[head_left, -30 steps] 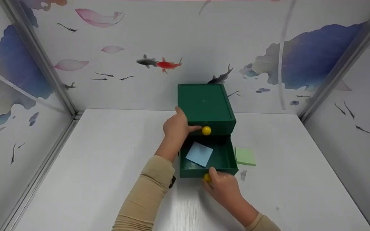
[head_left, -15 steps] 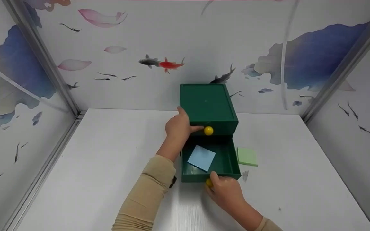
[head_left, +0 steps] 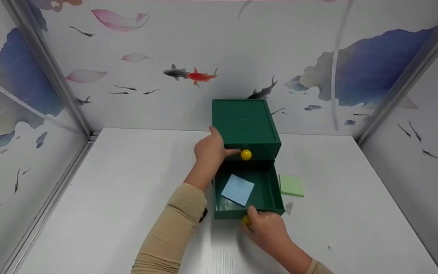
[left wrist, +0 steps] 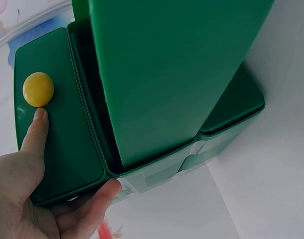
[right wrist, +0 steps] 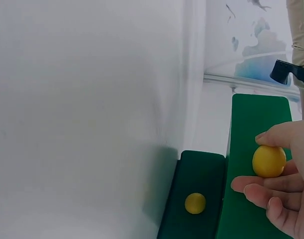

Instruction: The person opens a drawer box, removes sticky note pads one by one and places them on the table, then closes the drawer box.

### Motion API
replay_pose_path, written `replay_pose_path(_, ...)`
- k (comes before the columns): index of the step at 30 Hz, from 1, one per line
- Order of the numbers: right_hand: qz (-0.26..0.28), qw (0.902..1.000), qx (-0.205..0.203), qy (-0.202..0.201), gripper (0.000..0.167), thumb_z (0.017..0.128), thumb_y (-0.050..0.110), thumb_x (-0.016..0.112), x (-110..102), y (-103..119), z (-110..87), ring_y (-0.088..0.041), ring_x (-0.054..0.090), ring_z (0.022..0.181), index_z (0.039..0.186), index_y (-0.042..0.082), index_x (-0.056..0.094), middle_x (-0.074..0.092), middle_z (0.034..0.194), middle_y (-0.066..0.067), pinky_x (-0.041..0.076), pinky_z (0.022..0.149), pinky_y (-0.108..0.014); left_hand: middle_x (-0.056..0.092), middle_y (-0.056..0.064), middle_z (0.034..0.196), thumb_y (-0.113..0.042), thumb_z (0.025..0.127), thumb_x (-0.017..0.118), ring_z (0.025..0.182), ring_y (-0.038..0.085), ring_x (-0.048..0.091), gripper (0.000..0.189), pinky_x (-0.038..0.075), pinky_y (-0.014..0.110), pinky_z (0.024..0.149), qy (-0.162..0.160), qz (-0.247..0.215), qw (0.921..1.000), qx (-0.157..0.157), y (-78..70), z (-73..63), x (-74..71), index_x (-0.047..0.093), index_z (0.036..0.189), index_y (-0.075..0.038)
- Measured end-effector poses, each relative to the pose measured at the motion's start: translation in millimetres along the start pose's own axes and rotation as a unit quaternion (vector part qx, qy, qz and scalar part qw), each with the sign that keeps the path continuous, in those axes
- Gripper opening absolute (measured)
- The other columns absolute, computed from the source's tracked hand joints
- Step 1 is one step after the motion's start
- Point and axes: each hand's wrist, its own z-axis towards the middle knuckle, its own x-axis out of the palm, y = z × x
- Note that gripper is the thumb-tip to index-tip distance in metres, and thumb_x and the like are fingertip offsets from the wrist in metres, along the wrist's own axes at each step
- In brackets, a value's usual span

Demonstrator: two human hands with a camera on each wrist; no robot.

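A green two-drawer box (head_left: 243,120) stands at the back wall. Its upper drawer, with a yellow ball knob (head_left: 246,154), is in; the lower drawer (head_left: 268,190) is pulled well out. Inside the lower drawer lies a blue sticky-note pad (head_left: 238,189). My left hand (head_left: 209,150) holds the box at its front left edge. Its thumb (left wrist: 36,134) lies on the upper drawer's front, just touching that knob, and the fingers reach along the side. My right hand (head_left: 266,228) pinches the lower drawer's yellow knob (right wrist: 269,162) between thumb and fingers.
A light green sticky-note pad (head_left: 291,185) lies on the white table (head_left: 127,198), right of the drawer. Printed white walls (head_left: 181,34) enclose the back and sides. A black strap piece (right wrist: 291,72) shows on the left sleeve.
The lower drawer has come further out toward me, with my right hand on its knob. Inside, the blue pad has moved along with it. My left hand stays on the box.
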Motion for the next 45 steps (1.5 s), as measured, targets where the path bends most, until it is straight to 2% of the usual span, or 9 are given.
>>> replay_pose_path(9,-0.001,1.0,-0.007,-0.004,0.042,0.072,0.024,0.088,-2,3,-4.4,-0.009,0.036,0.04,0.082,0.012,0.049,0.032,0.053,0.006,0.052,0.053,-0.025,0.066,0.012,0.108,-0.066,0.075,0.072,0.086,0.023,0.06,0.116,0.052,0.036,0.087,0.001,-0.004,1.0,-0.001,-0.1,-0.3,-0.4,0.017,0.155,-0.002)
replay_pose_path(20,0.009,0.9999,0.001,-0.006,0.04,0.073,0.024,0.087,-2,7,-8.8,-0.007,0.033,0.04,0.082,0.014,0.049,0.033,0.052,0.007,0.047,0.051,-0.021,0.066,0.01,0.1,-0.066,0.074,0.073,0.082,0.021,0.059,0.119,0.053,0.034,0.08,-0.005,-0.009,0.9999,0.005,2.3,0.0,0.6,0.015,0.154,0.001)
replay_pose_path(24,0.016,0.9997,0.009,0.016,0.041,0.073,0.026,0.087,-5,6,-10.2,-0.008,0.038,0.041,0.083,0.014,0.05,0.034,0.053,0.007,0.053,0.058,-0.025,0.066,0.01,0.103,-0.065,0.075,0.073,0.084,0.022,0.059,0.118,0.052,0.035,0.083,0.0,-0.015,0.9999,0.005,2.0,-0.3,0.7,0.014,0.154,0.0)
replay_pose_path(29,0.03,0.9976,0.032,0.055,0.038,0.076,0.029,0.085,-13,4,-11.4,-0.011,0.052,0.048,0.086,0.015,0.051,0.037,0.054,0.008,0.057,0.068,-0.036,0.065,0.011,0.107,-0.063,0.075,0.073,0.086,0.023,0.058,0.118,0.051,0.036,0.085,0.002,-0.023,0.9997,0.003,1.2,-1.0,0.3,0.013,0.155,0.0)
replay_pose_path(33,0.068,0.989,0.07,0.112,0.028,0.081,0.029,0.081,-27,3,-8.4,-0.009,0.053,0.052,0.085,0.015,0.056,0.044,0.056,0.01,0.057,0.066,-0.034,0.065,0.012,0.109,-0.063,0.075,0.073,0.086,0.023,0.058,0.118,0.051,0.036,0.085,0.001,-0.025,0.9997,0.002,1.3,-1.0,0.3,0.014,0.155,0.0)
replay_pose_path(38,0.14,0.9631,0.13,0.19,0.018,0.086,0.028,0.076,-50,4,0.5,-0.004,0.049,0.055,0.087,0.017,0.062,0.059,0.066,0.011,0.056,0.066,-0.031,0.065,0.013,0.111,-0.064,0.075,0.073,0.086,0.023,0.058,0.117,0.051,0.037,0.086,0.0,-0.024,0.9997,0.005,1.7,-1.1,0.5,0.015,0.154,0.0)
replay_pose_path(41,0.175,0.9547,0.139,0.197,0.013,0.087,0.027,0.074,-64,4,5.8,-0.003,0.053,0.059,0.089,0.018,0.064,0.066,0.074,0.01,0.054,0.066,-0.029,0.066,0.011,0.105,-0.065,0.075,0.073,0.084,0.022,0.059,0.117,0.052,0.036,0.084,-0.003,-0.018,0.9998,0.006,1.3,-1.6,-0.4,0.015,0.154,0.001)
replay_pose_path(45,0.201,0.952,0.136,0.186,0.009,0.091,0.027,0.07,-80,0,13.1,-0.002,0.057,0.065,0.09,0.02,0.064,0.067,0.076,0.012,0.051,0.062,-0.024,0.066,0.01,0.097,-0.066,0.074,0.072,0.081,0.021,0.061,0.119,0.053,0.035,0.079,-0.005,-0.009,0.9999,0.007,0.4,-2.6,-1.6,0.015,0.154,0.001)
